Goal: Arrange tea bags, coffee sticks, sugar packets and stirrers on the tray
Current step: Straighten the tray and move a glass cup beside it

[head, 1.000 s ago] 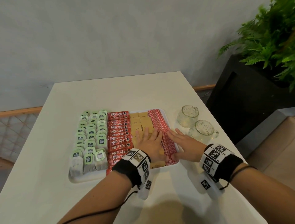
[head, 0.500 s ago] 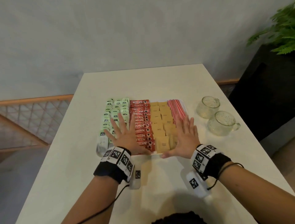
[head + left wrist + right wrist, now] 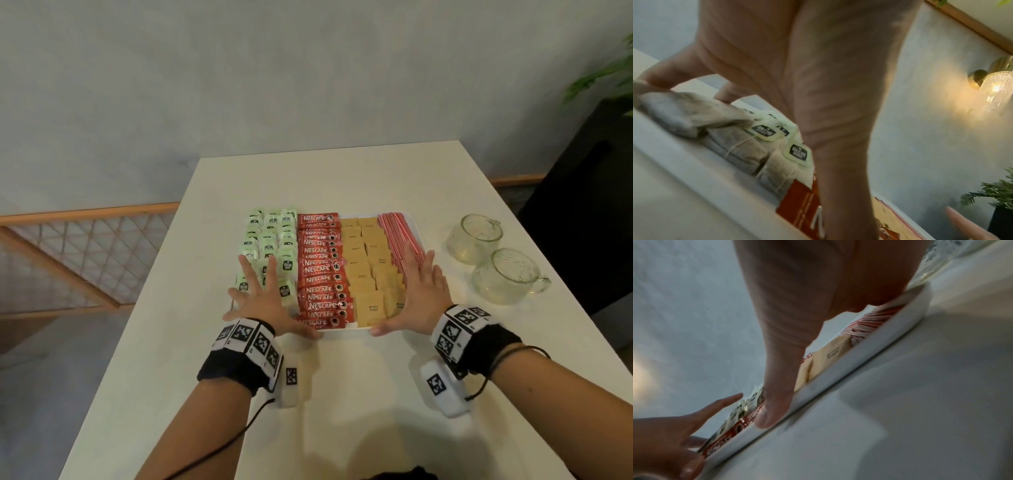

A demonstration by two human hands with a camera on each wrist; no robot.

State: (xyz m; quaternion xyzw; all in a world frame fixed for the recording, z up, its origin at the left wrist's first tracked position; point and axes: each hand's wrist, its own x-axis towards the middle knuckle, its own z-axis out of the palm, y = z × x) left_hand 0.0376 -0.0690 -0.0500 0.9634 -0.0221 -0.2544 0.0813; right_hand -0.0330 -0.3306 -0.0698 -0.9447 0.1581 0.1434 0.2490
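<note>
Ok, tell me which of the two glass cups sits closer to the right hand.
The nearer glass cup, the one whose handle points right. It stands just beside the right hand; the other cup sits farther back on the table.

Your left hand [image 3: 263,305], right hand [image 3: 419,298]: bare, forearms bare. Each wrist: black fabric band [image 3: 236,368] ringed with white tiles bearing black square codes. White camera pod [image 3: 442,389] with code under each wrist. Thin black cable [image 3: 219,448] trails from your left band; black cords loop your right wrist.
</note>
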